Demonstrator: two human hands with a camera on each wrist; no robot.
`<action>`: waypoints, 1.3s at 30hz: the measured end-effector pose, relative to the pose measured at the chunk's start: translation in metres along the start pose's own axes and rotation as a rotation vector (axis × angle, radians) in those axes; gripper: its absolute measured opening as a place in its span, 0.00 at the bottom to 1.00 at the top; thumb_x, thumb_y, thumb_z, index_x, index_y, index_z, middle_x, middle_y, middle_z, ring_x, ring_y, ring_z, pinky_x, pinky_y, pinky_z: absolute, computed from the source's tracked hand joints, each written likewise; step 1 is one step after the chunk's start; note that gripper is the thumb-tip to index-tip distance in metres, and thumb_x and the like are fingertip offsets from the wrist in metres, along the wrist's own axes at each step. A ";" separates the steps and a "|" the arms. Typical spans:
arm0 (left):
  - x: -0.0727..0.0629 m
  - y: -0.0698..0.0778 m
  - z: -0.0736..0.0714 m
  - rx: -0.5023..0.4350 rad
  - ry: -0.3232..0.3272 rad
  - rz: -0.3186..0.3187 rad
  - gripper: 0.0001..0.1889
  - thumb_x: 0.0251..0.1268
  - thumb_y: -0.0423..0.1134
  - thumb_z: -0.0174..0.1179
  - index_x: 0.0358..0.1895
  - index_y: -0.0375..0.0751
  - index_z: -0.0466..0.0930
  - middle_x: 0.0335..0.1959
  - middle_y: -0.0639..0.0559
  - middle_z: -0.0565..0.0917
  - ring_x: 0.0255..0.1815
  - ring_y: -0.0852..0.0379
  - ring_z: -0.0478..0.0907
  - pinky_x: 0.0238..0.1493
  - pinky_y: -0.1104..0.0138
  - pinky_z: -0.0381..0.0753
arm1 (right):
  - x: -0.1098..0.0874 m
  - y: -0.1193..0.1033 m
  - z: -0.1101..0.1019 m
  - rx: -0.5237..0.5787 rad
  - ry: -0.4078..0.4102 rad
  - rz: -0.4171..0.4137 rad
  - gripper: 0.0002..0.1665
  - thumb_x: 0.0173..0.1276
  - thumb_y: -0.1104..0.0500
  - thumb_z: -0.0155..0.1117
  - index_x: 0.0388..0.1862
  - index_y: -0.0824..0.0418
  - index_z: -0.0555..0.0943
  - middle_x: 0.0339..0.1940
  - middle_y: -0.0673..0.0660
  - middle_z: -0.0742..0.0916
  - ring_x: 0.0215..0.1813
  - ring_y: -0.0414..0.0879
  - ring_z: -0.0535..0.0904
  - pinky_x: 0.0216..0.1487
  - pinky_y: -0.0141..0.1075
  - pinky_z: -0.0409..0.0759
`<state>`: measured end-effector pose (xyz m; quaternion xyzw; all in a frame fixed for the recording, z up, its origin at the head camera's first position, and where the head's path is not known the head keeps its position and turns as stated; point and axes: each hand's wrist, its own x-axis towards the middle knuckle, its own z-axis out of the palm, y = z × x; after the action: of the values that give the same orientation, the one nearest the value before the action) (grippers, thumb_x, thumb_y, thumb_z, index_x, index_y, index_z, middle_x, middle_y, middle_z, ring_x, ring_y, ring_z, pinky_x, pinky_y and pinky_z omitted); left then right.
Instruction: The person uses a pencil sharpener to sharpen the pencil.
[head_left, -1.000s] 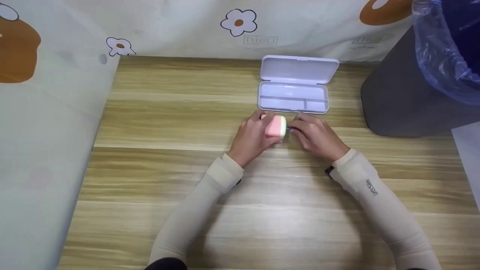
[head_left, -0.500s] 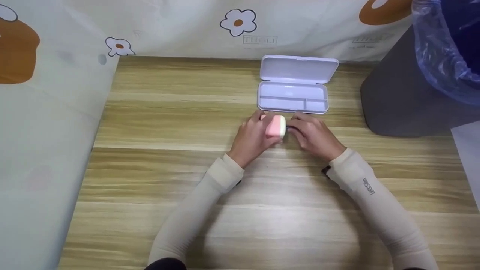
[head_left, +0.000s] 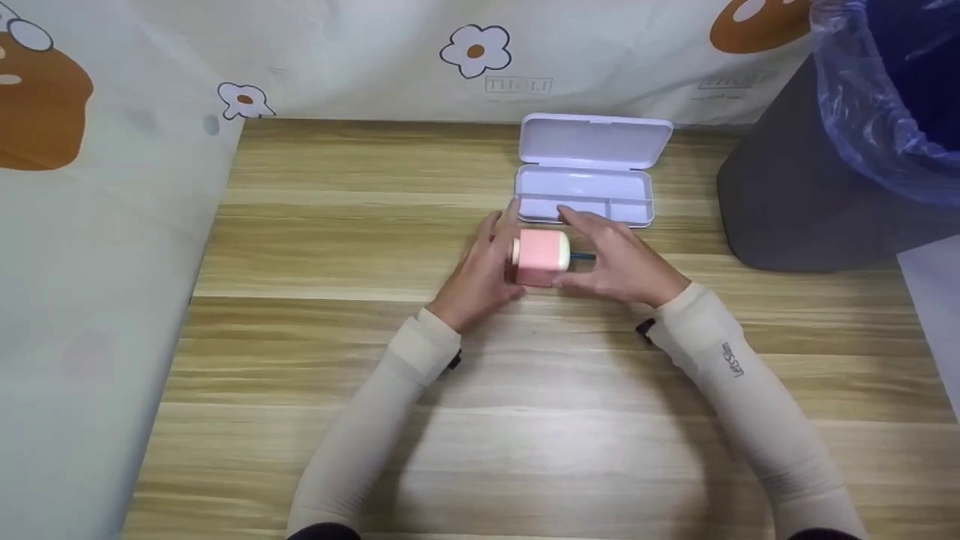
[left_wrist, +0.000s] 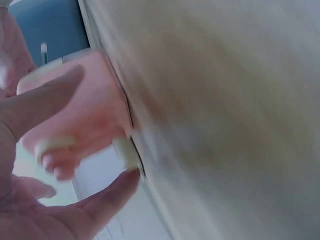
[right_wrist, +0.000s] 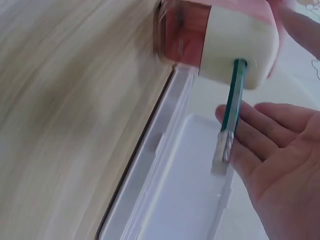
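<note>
A pink and cream pencil sharpener (head_left: 540, 259) stands on the wooden table between the hands. From its cream face sticks a green pencil (right_wrist: 234, 97) with a silvery end. My left hand (head_left: 480, 274) is at the sharpener's left side, fingers spread and fairly straight. In the left wrist view one finger (left_wrist: 52, 97) overlaps the pink body, and a fingertip meets a small cream part below. My right hand (head_left: 622, 259) is loosely open around the pencil's end, the thumb reaching toward the sharpener's near right corner. A see-through reddish shavings drawer (right_wrist: 182, 35) shows in the right wrist view.
Just behind the hands, a pale lilac pencil case (head_left: 596, 142) lies with its lid raised, its tray divided into compartments. At the right stands a grey bin (head_left: 780, 187) with a bluish plastic liner. Flower-printed cloth (head_left: 360, 60) borders the table at the back and left.
The right fingers have let go of the pencil and spread. The left hand has loosened from the sharpener's top and drawn left, so more of the pink body shows.
</note>
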<state>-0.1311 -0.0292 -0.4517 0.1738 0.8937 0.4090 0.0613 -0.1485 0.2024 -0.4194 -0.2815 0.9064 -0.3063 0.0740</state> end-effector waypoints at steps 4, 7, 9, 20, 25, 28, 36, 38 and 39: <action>0.000 -0.002 -0.013 0.038 -0.019 -0.043 0.57 0.50 0.27 0.74 0.81 0.46 0.46 0.71 0.29 0.63 0.67 0.37 0.68 0.61 0.54 0.75 | 0.012 -0.005 0.007 0.029 -0.021 0.009 0.68 0.46 0.47 0.85 0.79 0.66 0.56 0.72 0.65 0.72 0.72 0.59 0.67 0.71 0.50 0.65; 0.002 -0.001 -0.020 0.077 -0.043 -0.057 0.49 0.53 0.29 0.73 0.77 0.37 0.55 0.62 0.32 0.74 0.60 0.41 0.75 0.60 0.55 0.77 | 0.019 -0.007 0.011 0.043 -0.040 0.012 0.70 0.44 0.48 0.86 0.79 0.66 0.56 0.72 0.65 0.73 0.69 0.59 0.71 0.67 0.49 0.70; 0.003 -0.001 -0.022 0.094 -0.058 -0.068 0.42 0.53 0.29 0.73 0.73 0.33 0.64 0.55 0.36 0.80 0.54 0.45 0.79 0.56 0.57 0.79 | 0.022 -0.008 0.014 0.051 -0.060 0.018 0.69 0.43 0.49 0.86 0.79 0.65 0.56 0.71 0.66 0.73 0.64 0.58 0.75 0.63 0.49 0.74; 0.010 -0.002 -0.020 0.147 -0.102 -0.096 0.17 0.55 0.32 0.73 0.49 0.34 0.83 0.43 0.44 0.86 0.45 0.49 0.82 0.50 0.56 0.80 | 0.031 -0.003 0.024 0.023 -0.118 0.021 0.68 0.45 0.51 0.86 0.78 0.66 0.56 0.68 0.66 0.76 0.57 0.55 0.77 0.60 0.49 0.74; 0.011 -0.004 -0.017 0.149 -0.089 -0.078 0.03 0.58 0.29 0.68 0.32 0.39 0.83 0.32 0.48 0.85 0.34 0.53 0.76 0.40 0.56 0.79 | 0.035 -0.004 0.026 0.023 -0.122 -0.012 0.56 0.46 0.52 0.85 0.71 0.67 0.67 0.53 0.61 0.83 0.46 0.52 0.79 0.49 0.47 0.78; 0.011 -0.005 -0.016 0.137 -0.082 -0.077 0.03 0.59 0.28 0.65 0.30 0.38 0.83 0.30 0.49 0.85 0.32 0.55 0.74 0.39 0.57 0.79 | 0.037 -0.004 0.027 0.042 -0.124 0.003 0.42 0.47 0.53 0.84 0.59 0.65 0.76 0.40 0.55 0.83 0.39 0.49 0.78 0.41 0.44 0.77; 0.012 -0.007 -0.015 0.127 -0.094 -0.121 0.05 0.58 0.23 0.65 0.32 0.37 0.86 0.30 0.48 0.85 0.30 0.55 0.73 0.36 0.61 0.77 | 0.037 -0.004 0.025 0.072 -0.145 0.038 0.34 0.47 0.54 0.85 0.50 0.62 0.78 0.35 0.53 0.83 0.36 0.49 0.78 0.37 0.41 0.77; 0.012 -0.007 -0.016 0.131 -0.101 -0.133 0.05 0.58 0.24 0.66 0.33 0.37 0.87 0.30 0.48 0.86 0.30 0.55 0.73 0.36 0.61 0.77 | 0.037 -0.004 0.025 0.081 -0.148 0.037 0.34 0.47 0.54 0.85 0.50 0.62 0.78 0.36 0.53 0.83 0.36 0.49 0.78 0.37 0.41 0.77; 0.012 -0.007 -0.016 0.130 -0.104 -0.138 0.05 0.58 0.24 0.66 0.33 0.37 0.87 0.30 0.48 0.86 0.30 0.54 0.74 0.36 0.61 0.77 | 0.037 -0.003 0.025 0.083 -0.150 0.035 0.34 0.47 0.55 0.84 0.50 0.62 0.78 0.36 0.54 0.84 0.36 0.49 0.79 0.37 0.42 0.77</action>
<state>-0.1485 -0.0403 -0.4466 0.1364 0.9238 0.3354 0.1243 -0.1700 0.1670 -0.4360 -0.2843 0.8896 -0.3203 0.1589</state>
